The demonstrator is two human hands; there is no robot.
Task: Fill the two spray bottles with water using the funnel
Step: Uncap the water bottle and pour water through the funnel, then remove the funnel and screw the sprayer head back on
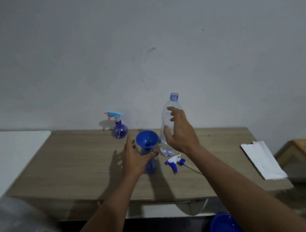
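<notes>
A blue funnel (147, 139) sits in the neck of an uncapped blue spray bottle (150, 165) at the table's middle. My left hand (134, 156) is spread beside that bottle, thumb lying across its shoulder, fingers straight up on its left. Its white-and-blue spray head (174, 162) lies on the table to the right. A tall clear water bottle (166, 115), uncapped and nearly empty, stands upright behind the funnel. My right hand (181, 132) hovers at its right side with fingers spread and loosely curved, gripping nothing. A second spray bottle (119, 130) with a light-blue and pink head stands at the back.
The wooden table (72, 167) stands against a grey wall. White paper (263, 160) lies at its right edge. A white surface (16, 155) adjoins on the left, a wooden piece (302, 150) on the far right, and a blue basin (225, 224) sits low in front.
</notes>
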